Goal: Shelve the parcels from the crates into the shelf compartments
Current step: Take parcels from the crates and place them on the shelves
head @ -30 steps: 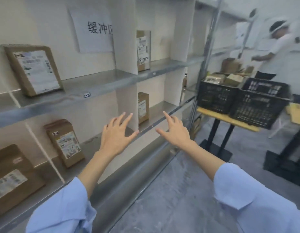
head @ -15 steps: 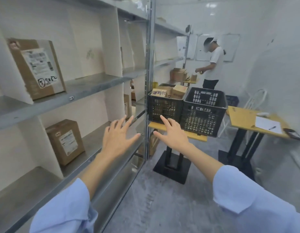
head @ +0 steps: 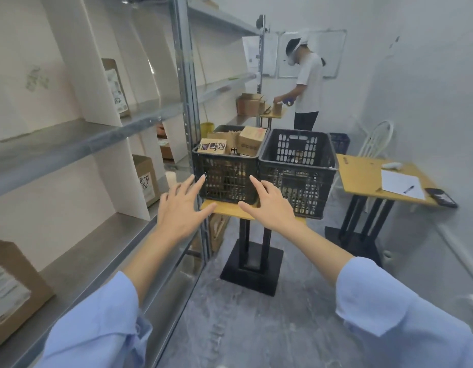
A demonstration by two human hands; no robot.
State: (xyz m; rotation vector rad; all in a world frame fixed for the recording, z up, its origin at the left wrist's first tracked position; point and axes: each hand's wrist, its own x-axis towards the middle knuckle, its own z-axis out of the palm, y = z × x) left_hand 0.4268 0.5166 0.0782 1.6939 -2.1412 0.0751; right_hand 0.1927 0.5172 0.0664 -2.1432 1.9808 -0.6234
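Item: parcels (head: 250, 141), heaped in the black crate (head: 224, 176) nearest the shelf (head: 84, 139). A second crate (head: 296, 166) stands alongside it. Both sit on a small counter (head: 230, 212), presumably to keep carries short.
Hands: left hand (head: 181, 211) and right hand (head: 269, 205), fingers spread and empty, reaching crateward, likely for the next parcel.

Showing bold dark characters, upside down and not decipherable, on the boxed parcel (head: 212, 146) in the crate (head: 224, 179); carrying handwritten marker strokes, likewise unreadable, on the white label (head: 145, 184) of the lower-shelf parcel (head: 143, 164).
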